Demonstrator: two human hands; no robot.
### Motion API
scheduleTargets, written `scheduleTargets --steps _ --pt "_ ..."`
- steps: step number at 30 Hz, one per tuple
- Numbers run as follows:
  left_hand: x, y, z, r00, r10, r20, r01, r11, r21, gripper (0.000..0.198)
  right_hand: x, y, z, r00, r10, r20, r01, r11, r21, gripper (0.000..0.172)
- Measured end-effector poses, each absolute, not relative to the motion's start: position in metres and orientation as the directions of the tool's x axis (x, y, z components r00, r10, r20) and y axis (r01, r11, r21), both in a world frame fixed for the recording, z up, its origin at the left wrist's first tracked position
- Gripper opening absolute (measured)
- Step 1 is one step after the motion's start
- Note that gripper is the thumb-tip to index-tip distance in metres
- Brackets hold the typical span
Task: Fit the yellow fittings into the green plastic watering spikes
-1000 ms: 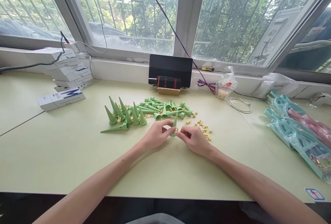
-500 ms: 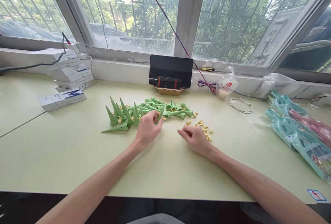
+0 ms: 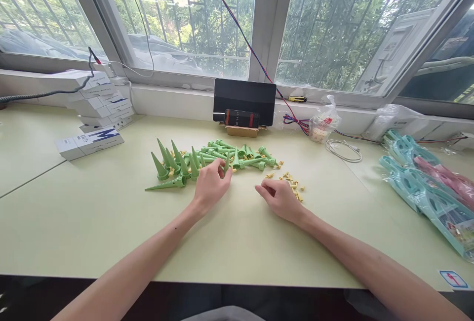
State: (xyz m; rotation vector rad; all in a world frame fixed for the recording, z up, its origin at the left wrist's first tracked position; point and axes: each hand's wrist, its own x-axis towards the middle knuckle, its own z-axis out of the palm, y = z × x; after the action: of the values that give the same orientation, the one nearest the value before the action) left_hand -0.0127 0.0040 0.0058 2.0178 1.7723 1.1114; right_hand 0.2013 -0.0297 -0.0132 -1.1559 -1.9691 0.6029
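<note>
My left hand is closed around a green plastic watering spike, held nearly upright with its pointed tip up. Left of that hand, several green spikes stand on their wide ends, and one spike lies on its side. Behind the fingers spreads a pile of similar spikes, mostly lying down. My right hand rests on the table with its fingers curled together; whatever they may hold is hidden. Small yellow plastic pieces lie scattered just beyond and beside it.
A tablet and a phone lean at the table's back. White boxes are at the left. Along the right lie bagged turquoise plastic items. A coiled white cable sits near a plastic bag with a cup.
My left hand has shifted slightly left, and the spike in it stands more upright. The right hand has hardly moved.
</note>
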Motion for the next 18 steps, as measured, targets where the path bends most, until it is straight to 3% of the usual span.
scheduleTargets --steps 5,18 --pt "-0.011 0.003 0.003 0.034 0.946 0.322 0.759 -0.234 0.608 0.017 0.207 -0.026 -0.011 -0.212 0.868 0.45 0.574 0.483 -0.661 0.023" --pt "-0.006 0.004 -0.007 0.162 0.929 0.332 0.729 -0.34 0.594 0.018 0.218 -0.015 -0.011 -0.148 0.836 0.529 0.682 0.473 -0.557 0.018"
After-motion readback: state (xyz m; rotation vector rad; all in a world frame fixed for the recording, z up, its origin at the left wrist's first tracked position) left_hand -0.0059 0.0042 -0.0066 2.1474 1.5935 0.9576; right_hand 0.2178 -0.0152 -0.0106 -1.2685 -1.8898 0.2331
